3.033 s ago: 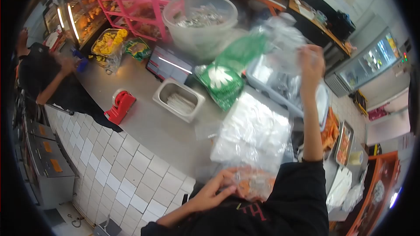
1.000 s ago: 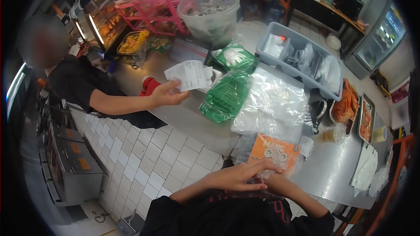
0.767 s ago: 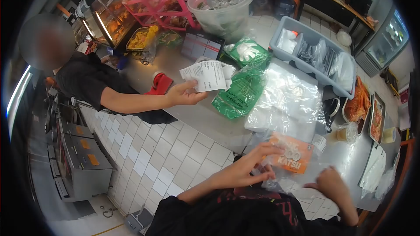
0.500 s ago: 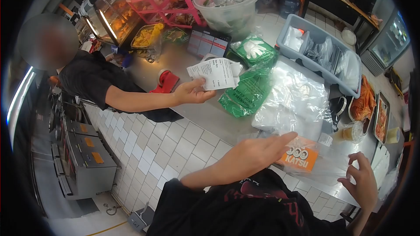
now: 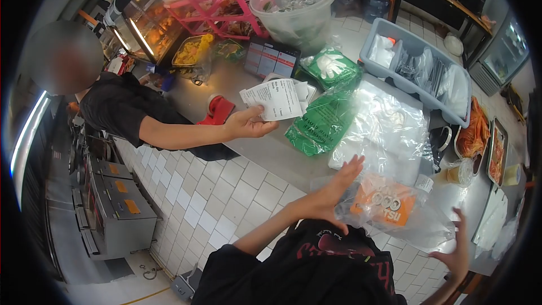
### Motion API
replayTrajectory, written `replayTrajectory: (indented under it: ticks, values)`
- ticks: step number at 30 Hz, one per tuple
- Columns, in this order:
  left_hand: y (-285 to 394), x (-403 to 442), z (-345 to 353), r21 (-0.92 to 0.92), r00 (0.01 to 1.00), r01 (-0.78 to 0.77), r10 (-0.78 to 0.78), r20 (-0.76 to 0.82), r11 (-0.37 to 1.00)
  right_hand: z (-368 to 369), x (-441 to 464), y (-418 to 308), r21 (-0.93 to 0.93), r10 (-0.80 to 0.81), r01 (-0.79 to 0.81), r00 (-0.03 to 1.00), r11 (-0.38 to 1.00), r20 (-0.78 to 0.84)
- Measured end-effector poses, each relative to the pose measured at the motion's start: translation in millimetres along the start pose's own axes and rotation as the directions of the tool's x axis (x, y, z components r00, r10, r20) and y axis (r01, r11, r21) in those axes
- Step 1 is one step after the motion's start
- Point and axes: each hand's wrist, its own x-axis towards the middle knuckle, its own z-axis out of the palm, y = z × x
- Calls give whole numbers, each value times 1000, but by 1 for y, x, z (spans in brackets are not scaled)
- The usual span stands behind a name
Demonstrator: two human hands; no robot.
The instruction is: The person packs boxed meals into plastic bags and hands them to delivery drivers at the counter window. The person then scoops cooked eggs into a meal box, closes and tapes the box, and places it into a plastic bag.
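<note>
An orange box marked "KATSU" lies inside a clear plastic bag at the near edge of the steel table. My left hand is at the bag's left side, fingers spread, with nothing gripped. On the bag's right side my right hand is also open, its thumb and fingers apart. Just beyond the box lies a stack of clear plastic bags. Left of that stack is a green glove packet. A co-worker's hand holds printed paper slips over the table.
A blue-grey divided bin holds packaged items. Farther back are a large clear tub, a pink rack and a tablet. A red tape dispenser is near the co-worker's arm. Cups and a food tray stand right.
The co-worker's arm has come in with paper slips. The boxed item, earlier under my left hand, is now in the bag between my hands, which have opened and spread apart.
</note>
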Motion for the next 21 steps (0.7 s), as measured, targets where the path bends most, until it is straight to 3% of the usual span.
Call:
replayTrajectory:
  ticks: [2,3,6,8,9,10,12,13,15,16,18,19,20,21]
  values:
    - [-29,2,42,51,986,160,-161,32,986,44,12,33,-163,-34,48,995,985,91]
    - [-41,12,69,94,990,127,-132,56,987,70,19,36,-85,-4,10,997,996,71]
    - [-43,36,115,147,987,96,-113,111,985,116,39,47,-193,65,-63,998,979,2]
    - [-43,38,124,158,983,97,-120,140,983,131,43,33,262,151,-92,964,961,-218]
    - [-51,34,127,116,985,102,-116,124,988,140,44,32,279,101,14,914,960,-392]
    - [-54,33,128,72,987,108,-115,110,992,137,35,40,275,100,15,912,961,-397]
    - [-55,29,127,77,979,89,-102,178,993,128,10,57,93,125,-110,975,990,-185]
    - [-58,31,121,99,967,61,-84,242,993,108,8,36,275,295,-295,955,915,43]
    - [-64,32,129,124,987,-10,-10,159,992,102,1,34,633,274,-226,961,741,22]
    - [-63,29,133,129,995,-62,52,80,990,96,0,33,631,245,-203,969,749,21]
    - [-60,28,133,210,990,-136,126,62,968,86,0,34,210,57,-69,996,975,63]
    - [-53,30,133,176,975,-170,140,173,970,91,-2,32,-43,31,-28,997,999,65]
    - [-45,30,135,135,947,-199,155,281,971,97,-5,31,-294,7,14,998,956,69]
    - [-32,31,139,142,951,-197,154,268,970,119,-3,61,-595,-55,86,996,799,70]
